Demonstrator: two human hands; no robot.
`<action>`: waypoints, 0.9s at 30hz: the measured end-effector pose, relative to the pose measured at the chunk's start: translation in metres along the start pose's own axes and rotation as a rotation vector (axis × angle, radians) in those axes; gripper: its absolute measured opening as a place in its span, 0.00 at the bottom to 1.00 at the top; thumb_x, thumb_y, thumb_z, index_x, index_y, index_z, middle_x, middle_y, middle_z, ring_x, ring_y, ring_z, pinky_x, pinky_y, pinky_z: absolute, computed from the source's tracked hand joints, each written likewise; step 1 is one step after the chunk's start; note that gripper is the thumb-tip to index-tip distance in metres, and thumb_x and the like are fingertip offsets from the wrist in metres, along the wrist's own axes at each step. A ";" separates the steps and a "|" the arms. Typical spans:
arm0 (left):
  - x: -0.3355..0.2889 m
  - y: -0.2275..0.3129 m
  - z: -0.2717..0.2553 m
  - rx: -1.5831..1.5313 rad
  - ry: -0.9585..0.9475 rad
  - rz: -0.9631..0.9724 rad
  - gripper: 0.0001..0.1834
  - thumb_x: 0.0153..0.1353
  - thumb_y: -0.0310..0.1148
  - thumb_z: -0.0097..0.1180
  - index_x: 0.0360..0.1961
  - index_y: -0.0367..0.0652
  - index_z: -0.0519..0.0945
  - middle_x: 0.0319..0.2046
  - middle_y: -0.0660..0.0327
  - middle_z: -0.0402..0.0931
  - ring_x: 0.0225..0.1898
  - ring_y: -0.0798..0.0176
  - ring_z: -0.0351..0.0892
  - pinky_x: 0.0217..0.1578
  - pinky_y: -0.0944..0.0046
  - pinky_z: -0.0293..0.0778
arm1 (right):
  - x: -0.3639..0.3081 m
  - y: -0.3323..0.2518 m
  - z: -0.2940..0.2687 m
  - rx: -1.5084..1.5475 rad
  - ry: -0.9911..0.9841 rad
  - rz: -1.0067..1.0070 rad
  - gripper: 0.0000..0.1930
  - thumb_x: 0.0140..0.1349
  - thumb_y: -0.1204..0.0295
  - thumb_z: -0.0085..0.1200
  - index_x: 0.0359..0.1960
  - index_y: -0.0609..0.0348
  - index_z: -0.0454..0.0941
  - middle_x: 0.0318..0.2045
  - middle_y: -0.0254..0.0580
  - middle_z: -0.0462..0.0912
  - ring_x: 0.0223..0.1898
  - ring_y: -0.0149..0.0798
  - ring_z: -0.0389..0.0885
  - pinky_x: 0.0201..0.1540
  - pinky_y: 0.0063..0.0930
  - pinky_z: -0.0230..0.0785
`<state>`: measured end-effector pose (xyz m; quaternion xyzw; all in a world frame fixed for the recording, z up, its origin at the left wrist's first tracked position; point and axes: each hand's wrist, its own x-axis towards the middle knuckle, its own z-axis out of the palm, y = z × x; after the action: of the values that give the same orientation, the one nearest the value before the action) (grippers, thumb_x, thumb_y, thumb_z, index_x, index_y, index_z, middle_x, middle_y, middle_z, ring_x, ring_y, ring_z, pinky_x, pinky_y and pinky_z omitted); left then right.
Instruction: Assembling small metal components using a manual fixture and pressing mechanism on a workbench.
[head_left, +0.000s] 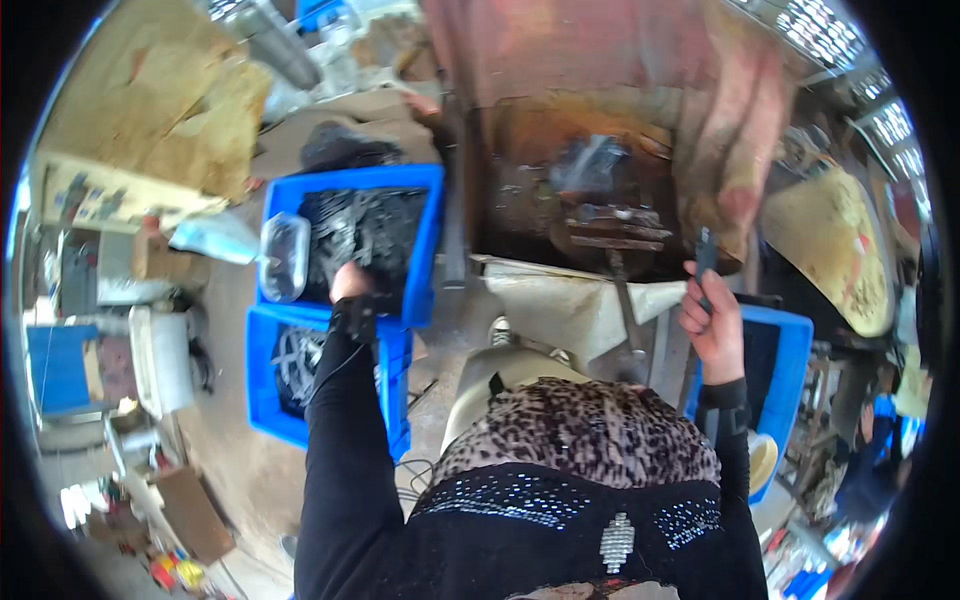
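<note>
My left hand (350, 283) reaches into an upper blue crate (430, 215) that holds many dark, flat pieces (360, 228). Its fingers are hidden, so I cannot tell if they grip any of them. A clear plastic container (285, 258) rests at that crate's left side. On the right, my right hand (715, 328) is raised with its fingers closed around a narrow dark grey piece (706, 265), which points upward. Ahead, between the hands, several narrow pieces (620, 230) and a clear plastic bag (590, 165) lie on a brown, rusty-looking work surface (520, 215).
A second blue crate (262, 385) with grey strips stands below the first. Another blue crate (795, 370) is at my right, with a pale round container (762, 462) by it. A worn yellowish board (835, 250) lies farther right. A cardboard box (190, 515) sits at lower left.
</note>
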<state>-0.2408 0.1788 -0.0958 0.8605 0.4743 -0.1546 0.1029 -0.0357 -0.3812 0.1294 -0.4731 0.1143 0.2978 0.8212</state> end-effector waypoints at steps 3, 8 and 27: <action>-0.005 -0.003 0.005 -0.049 0.064 -0.078 0.14 0.59 0.39 0.53 0.36 0.41 0.83 0.40 0.47 0.82 0.43 0.46 0.82 0.42 0.49 0.78 | -0.002 0.002 0.010 -0.009 -0.057 0.023 0.17 0.68 0.69 0.49 0.55 0.62 0.72 0.30 0.31 0.72 0.23 0.25 0.65 0.25 0.19 0.57; 0.018 -0.094 0.014 0.441 0.275 0.524 0.07 0.57 0.29 0.52 0.33 0.38 0.79 0.27 0.51 0.81 0.29 0.53 0.82 0.33 0.55 0.79 | -0.002 0.011 0.021 -0.103 -0.150 -0.004 0.17 0.67 0.70 0.50 0.56 0.62 0.71 0.35 0.34 0.76 0.27 0.29 0.70 0.30 0.21 0.62; -0.113 0.326 -0.111 -0.272 0.180 1.320 0.17 0.55 0.19 0.50 0.46 0.46 0.78 0.32 0.47 0.80 0.36 0.42 0.80 0.37 0.51 0.75 | -0.035 0.029 0.017 -1.300 -0.573 -0.393 0.18 0.54 0.66 0.66 0.47 0.54 0.80 0.32 0.42 0.85 0.31 0.41 0.84 0.37 0.26 0.74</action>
<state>-0.0028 -0.0464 0.0584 0.9586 -0.1282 0.0740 0.2431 -0.0821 -0.3688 0.1344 -0.7798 -0.3912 0.2649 0.4108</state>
